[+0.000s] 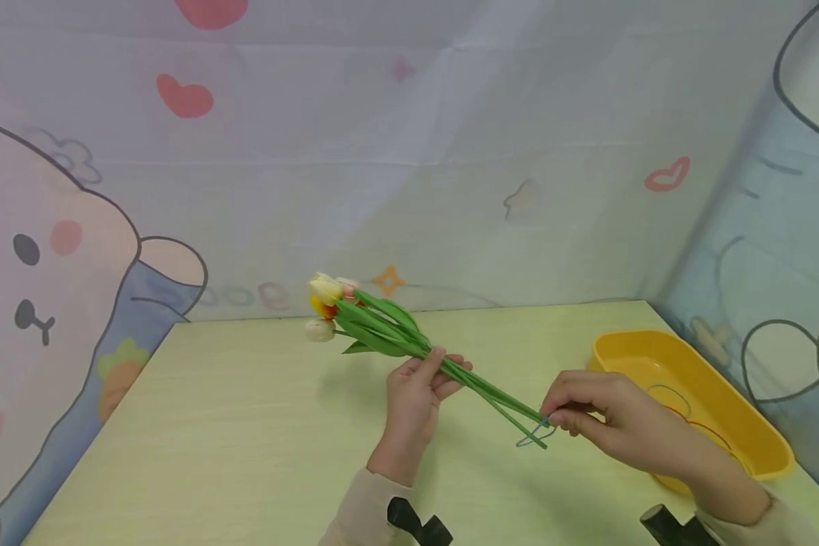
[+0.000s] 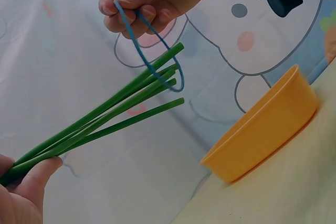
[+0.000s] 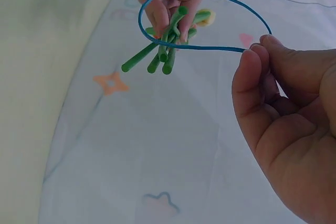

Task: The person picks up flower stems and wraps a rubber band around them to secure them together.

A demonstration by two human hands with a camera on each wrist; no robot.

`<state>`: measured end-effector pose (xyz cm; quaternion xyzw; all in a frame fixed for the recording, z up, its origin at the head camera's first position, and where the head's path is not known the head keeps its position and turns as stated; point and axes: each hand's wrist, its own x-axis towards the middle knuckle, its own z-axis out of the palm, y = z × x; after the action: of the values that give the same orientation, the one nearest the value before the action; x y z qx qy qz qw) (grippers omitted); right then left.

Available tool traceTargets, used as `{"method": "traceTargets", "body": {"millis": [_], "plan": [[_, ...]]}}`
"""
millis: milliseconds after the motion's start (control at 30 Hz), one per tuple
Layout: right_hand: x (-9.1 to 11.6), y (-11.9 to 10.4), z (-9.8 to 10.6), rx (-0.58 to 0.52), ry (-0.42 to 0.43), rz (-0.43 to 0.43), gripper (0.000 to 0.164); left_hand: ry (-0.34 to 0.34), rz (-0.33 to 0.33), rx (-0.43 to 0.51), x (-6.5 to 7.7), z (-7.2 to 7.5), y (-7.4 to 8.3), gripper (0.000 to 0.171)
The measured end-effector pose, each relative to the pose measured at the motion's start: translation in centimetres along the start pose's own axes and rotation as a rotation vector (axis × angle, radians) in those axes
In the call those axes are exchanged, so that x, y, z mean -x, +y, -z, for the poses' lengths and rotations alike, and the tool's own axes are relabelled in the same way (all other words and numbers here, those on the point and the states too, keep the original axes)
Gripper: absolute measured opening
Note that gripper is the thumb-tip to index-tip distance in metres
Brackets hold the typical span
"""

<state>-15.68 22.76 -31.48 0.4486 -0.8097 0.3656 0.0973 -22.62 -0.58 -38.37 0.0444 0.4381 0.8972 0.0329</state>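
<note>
My left hand (image 1: 412,398) grips a bunch of tulips (image 1: 382,326) around the stems, just below the leaves. Their white, yellow, pink and orange-red heads point to the upper left, and the green stems (image 2: 121,103) slant down toward my right hand. Between thumb and forefinger, my right hand (image 1: 614,413) pinches a blue rubber band (image 3: 205,48), which hangs as a wide loop. That loop overlaps the cut stem ends in all three views; one lower stem (image 2: 142,119) lies apart from the others, below the loop in the left wrist view.
A yellow plastic basket (image 1: 767,447) stands at the table's right side, partly behind my right forearm. Inside it lie thin coloured bands (image 1: 710,431). The pale yellow-green table (image 1: 211,425) meets a printed cloth backdrop (image 1: 355,152) at the back and sides.
</note>
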Motion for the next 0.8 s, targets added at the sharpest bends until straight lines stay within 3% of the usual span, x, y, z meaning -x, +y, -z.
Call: {"method": "traceTargets", "body": {"millis": [167,433,800], "plan": [[-0.7,0.3,-0.1,-0.031,-0.009,-0.028,0.024,-0.019,0.008,-0.019,0.3,-0.3,-0.3,0.017],[-2.2,0.5,-0.7,-0.056,-0.018,-0.084,0.022,-0.039,0.000,-0.047,0.7,-0.4,-0.4,0.017],[-4.1,1.4,-0.8,-0.101,-0.035,-0.091,0.017,-0.082,0.017,-0.072,1.0,-0.6,-0.7,0.018]]}}
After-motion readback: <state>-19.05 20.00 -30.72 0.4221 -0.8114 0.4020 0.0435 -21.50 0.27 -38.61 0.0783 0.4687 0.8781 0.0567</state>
